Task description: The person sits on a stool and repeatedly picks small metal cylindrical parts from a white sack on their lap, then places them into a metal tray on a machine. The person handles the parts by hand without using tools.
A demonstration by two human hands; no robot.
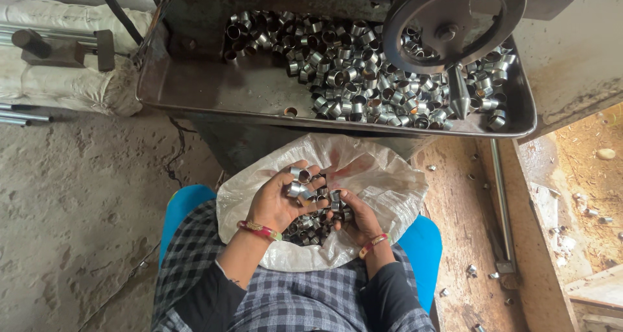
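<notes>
Shiny metal rings (311, 199); woven plastic sack (383, 183).

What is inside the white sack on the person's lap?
Inside the white woven sack lie short metal ring sleeves. The left hand holds several; the right hand reaches into them. How deep the pile goes is hidden by the hands and sack folds.

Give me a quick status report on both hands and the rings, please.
Left hand cupped, holding several metal rings. Right hand down in the white sack among more rings. Nothing blocking either hand.
</notes>
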